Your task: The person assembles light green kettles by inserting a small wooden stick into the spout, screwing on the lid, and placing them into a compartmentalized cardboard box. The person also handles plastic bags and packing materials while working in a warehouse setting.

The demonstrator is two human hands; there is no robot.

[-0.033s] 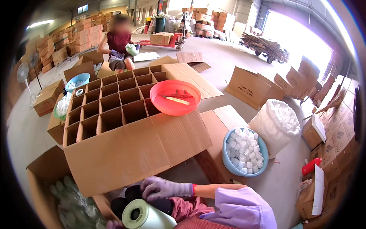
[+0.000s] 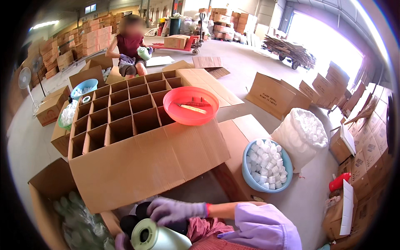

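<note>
Low at the worker's lap, a pale green plastic bottle, open-necked, light and smooth-sided. The purple-gloved right hand curls loosely above it; the left hand grips its base, best held around the body.

Right hand wears a thin lilac glove with a red cuff band. Forearm carries a loose lavender sleeve. Left hand gloved likewise.
</note>
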